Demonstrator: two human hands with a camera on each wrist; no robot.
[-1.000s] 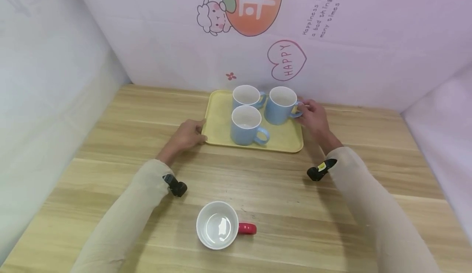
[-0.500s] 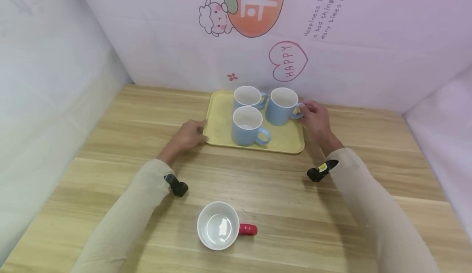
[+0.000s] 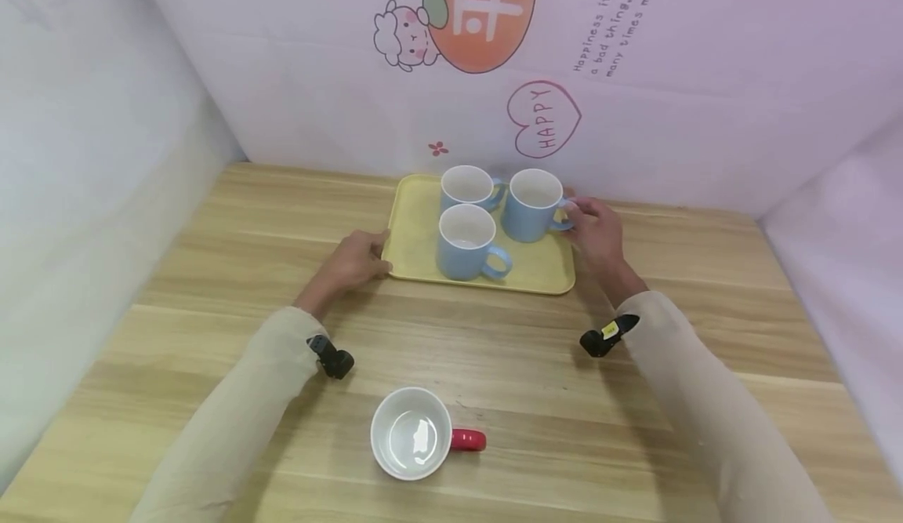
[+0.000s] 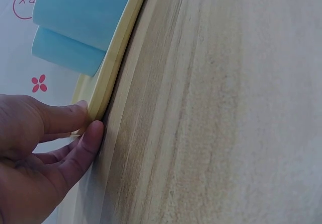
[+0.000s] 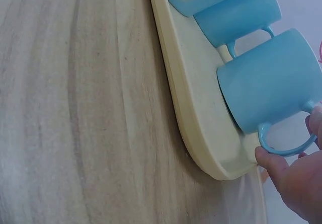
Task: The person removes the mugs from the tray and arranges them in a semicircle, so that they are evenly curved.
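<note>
A pale yellow tray (image 3: 411, 229) lies on the table against the back wall, bearing three upright light-blue mugs with white insides. My left hand (image 3: 355, 260) grips the tray's left edge; in the left wrist view its thumb (image 4: 68, 117) is on the rim and the fingers curl at the outer side. At the tray's right end, my right hand (image 3: 598, 234) pinches the handle (image 5: 287, 151) of the right-hand blue mug (image 3: 525, 221). The front blue mug (image 3: 460, 258) and the back-left blue mug (image 3: 451, 198) stand left of it, the front one partly hiding the back one.
A mug with a white inside and red handle (image 3: 411, 434) stands upright near the front of the wooden table (image 3: 515, 366), between the two forearms. A printed white cloth (image 3: 317, 92) hangs behind the tray, with plain white cloth at both sides.
</note>
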